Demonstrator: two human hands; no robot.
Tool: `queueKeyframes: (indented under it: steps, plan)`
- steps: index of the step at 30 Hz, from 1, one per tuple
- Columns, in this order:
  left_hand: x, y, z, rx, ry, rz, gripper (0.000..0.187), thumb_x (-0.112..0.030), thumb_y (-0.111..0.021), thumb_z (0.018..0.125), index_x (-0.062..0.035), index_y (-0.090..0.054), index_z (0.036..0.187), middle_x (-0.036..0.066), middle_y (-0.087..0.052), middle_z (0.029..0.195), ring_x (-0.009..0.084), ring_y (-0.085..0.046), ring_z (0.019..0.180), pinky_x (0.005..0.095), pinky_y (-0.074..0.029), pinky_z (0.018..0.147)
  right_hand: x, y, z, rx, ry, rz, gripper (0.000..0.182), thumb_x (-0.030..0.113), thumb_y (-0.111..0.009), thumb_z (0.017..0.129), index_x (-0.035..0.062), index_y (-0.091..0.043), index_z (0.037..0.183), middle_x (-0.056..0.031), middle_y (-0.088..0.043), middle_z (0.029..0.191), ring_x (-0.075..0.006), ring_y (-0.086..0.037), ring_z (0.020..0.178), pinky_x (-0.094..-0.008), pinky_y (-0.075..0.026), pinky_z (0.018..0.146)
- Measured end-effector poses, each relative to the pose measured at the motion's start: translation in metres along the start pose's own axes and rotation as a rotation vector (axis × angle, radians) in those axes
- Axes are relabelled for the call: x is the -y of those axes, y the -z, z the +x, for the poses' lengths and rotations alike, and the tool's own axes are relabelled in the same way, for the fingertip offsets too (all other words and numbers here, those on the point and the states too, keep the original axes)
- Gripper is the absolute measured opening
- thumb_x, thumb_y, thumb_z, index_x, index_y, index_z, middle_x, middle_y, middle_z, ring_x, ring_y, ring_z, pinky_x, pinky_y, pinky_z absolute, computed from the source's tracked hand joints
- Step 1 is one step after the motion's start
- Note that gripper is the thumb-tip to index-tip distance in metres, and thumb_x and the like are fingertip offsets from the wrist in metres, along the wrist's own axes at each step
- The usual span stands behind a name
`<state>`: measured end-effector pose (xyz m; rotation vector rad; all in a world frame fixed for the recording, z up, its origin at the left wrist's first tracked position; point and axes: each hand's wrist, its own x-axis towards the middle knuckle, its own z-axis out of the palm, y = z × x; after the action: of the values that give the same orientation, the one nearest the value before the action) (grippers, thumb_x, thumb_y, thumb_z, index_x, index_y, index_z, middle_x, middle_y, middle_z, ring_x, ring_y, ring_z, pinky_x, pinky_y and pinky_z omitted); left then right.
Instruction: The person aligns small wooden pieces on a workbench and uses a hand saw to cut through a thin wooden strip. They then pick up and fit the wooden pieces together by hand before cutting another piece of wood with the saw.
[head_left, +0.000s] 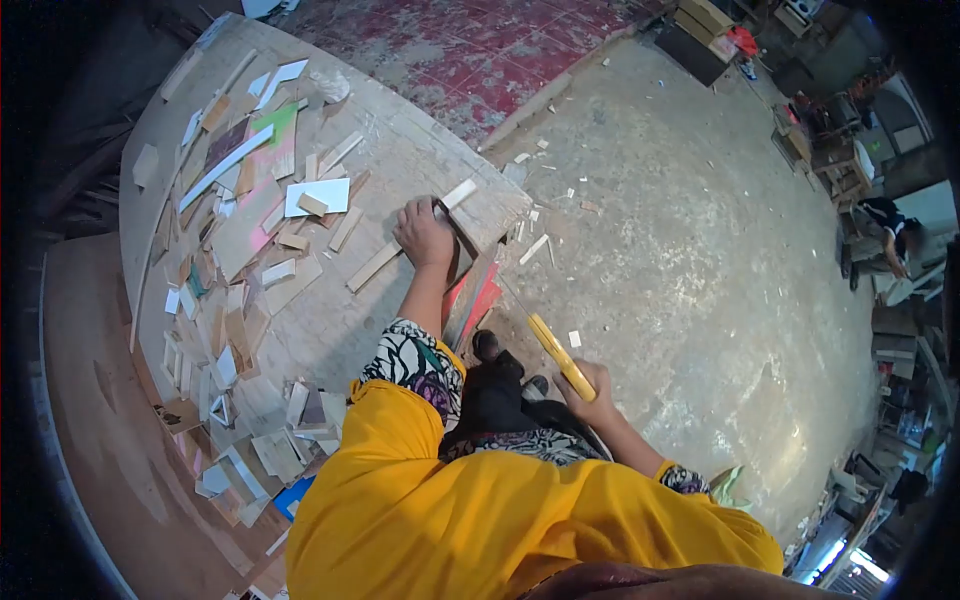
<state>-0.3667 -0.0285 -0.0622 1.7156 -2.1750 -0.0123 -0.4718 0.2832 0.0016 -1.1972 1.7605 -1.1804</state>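
Workbench [420,160] w/ scraps, 1 strip [412,235] pinned under left hand [425,235], right hand [590,385] gripping 1 saw [555,350]

A woodworking workshop: scrap-strewn workbench [420,150], offcuts [250,330], dusty concrete floor [700,280], stacked timber [700,25].

Rough wood workbench [420,160], glossy yellow saw handle [560,357]

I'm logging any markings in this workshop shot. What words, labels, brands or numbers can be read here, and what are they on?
None can be read.
Wood strip under the left hand: no print visible.
Yellow saw handle in the right hand: no brand visible.
Scraps on the workbench: plain colours, no lettering.
Boxes at the far wall: too small and blurred to tell.
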Motion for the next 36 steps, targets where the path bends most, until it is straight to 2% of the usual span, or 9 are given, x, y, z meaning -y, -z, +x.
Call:
queueKeyframes:
  steps: [3,8,11,14,19,27,30,32,36]
  plan:
    - [0.002,0.001,-0.004,0.005,-0.033,-0.053,0.027,-0.018,-0.062,0.072,-0.0115,-0.058,0.098,0.006,-0.054,0.100,0.0256,-0.048,0.103,0.0429,-0.038,0.083,0.010,-0.008,0.018,-0.064,-0.072,0.075,0.011,0.010,-0.063,0.079,0.0003,-0.060,0.080,-0.0151,-0.057,0.062,-0.0226,-0.058,0.054,-0.0331,-0.044,0.051]
    - [0.004,0.000,-0.002,-0.033,-0.045,-0.061,0.027,-0.017,-0.061,0.072,-0.0113,-0.059,0.098,0.006,-0.054,0.101,0.0254,-0.048,0.103,0.0428,-0.038,0.083,-0.011,-0.046,0.088,-0.022,0.027,-0.007,0.012,0.012,-0.064,0.078,0.0012,-0.060,0.082,-0.0163,-0.057,0.063,-0.0222,-0.058,0.054,-0.0334,-0.044,0.052]
    - [0.003,-0.001,-0.006,0.003,-0.051,-0.043,0.026,-0.016,-0.060,0.072,-0.0115,-0.059,0.098,0.006,-0.054,0.101,0.0252,-0.048,0.102,0.0427,-0.038,0.082,0.005,-0.027,0.049,-0.048,0.019,0.043,0.014,0.008,-0.066,0.076,0.0003,-0.054,0.072,-0.0117,-0.051,0.058,-0.0173,-0.048,0.051,-0.0320,-0.039,0.049]
    - [0.007,-0.011,-0.008,-0.024,-0.090,-0.025,0.023,-0.016,-0.058,0.073,-0.0119,-0.059,0.096,0.005,-0.053,0.101,0.0249,-0.048,0.101,0.0425,-0.039,0.081,0.001,-0.021,0.029,-0.066,0.031,0.065,0.010,0.011,-0.064,0.079,0.0012,-0.060,0.081,-0.0160,-0.056,0.063,-0.0227,-0.057,0.055,-0.0330,-0.043,0.053]
    - [0.010,-0.011,-0.003,0.029,-0.036,-0.030,0.021,-0.016,-0.054,0.077,-0.0128,-0.059,0.097,0.004,-0.054,0.101,0.0241,-0.049,0.100,0.0417,-0.039,0.080,0.004,-0.040,0.092,0.008,-0.006,-0.028,0.011,0.010,-0.062,0.081,-0.0009,-0.060,0.082,-0.0151,-0.055,0.064,-0.0171,-0.055,0.055,-0.0314,-0.044,0.053]
    - [0.008,-0.006,-0.005,-0.008,-0.103,-0.050,0.025,-0.017,-0.059,0.074,-0.0122,-0.059,0.099,0.006,-0.054,0.102,0.0257,-0.049,0.102,0.0434,-0.038,0.081,0.002,-0.015,0.021,0.002,-0.056,0.071,0.010,0.010,-0.061,0.080,0.0004,-0.058,0.079,-0.0146,-0.053,0.062,-0.0230,-0.052,0.052,-0.0331,-0.042,0.052]
    - [0.011,-0.016,0.009,-0.038,-0.019,-0.065,0.027,-0.017,-0.061,0.072,-0.0118,-0.058,0.099,0.006,-0.053,0.103,0.0264,-0.048,0.103,0.0446,-0.039,0.082,0.001,-0.024,0.044,0.001,0.089,-0.043,0.008,0.008,-0.061,0.080,0.0007,-0.058,0.080,-0.0141,-0.052,0.061,-0.0235,-0.052,0.051,-0.0335,-0.042,0.053]
    - [0.010,-0.012,0.012,-0.015,0.014,-0.030,0.029,-0.017,-0.063,0.072,-0.0117,-0.057,0.100,0.006,-0.053,0.103,0.0269,-0.048,0.104,0.0460,-0.039,0.083,-0.013,-0.030,0.047,-0.146,0.138,0.062,0.018,0.010,-0.064,0.078,0.0012,-0.051,0.067,-0.0105,-0.047,0.056,-0.0192,-0.046,0.048,-0.0325,-0.036,0.048]
    - [0.008,-0.005,0.013,0.032,-0.006,0.002,0.033,-0.019,-0.064,0.072,-0.0121,-0.056,0.103,0.007,-0.052,0.105,0.0276,-0.047,0.106,0.0462,-0.039,0.084,-0.015,0.000,0.050,0.070,-0.013,0.026,0.017,0.012,-0.064,0.078,0.0025,-0.053,0.069,-0.0113,-0.051,0.060,-0.0223,-0.048,0.051,-0.0337,-0.038,0.051]
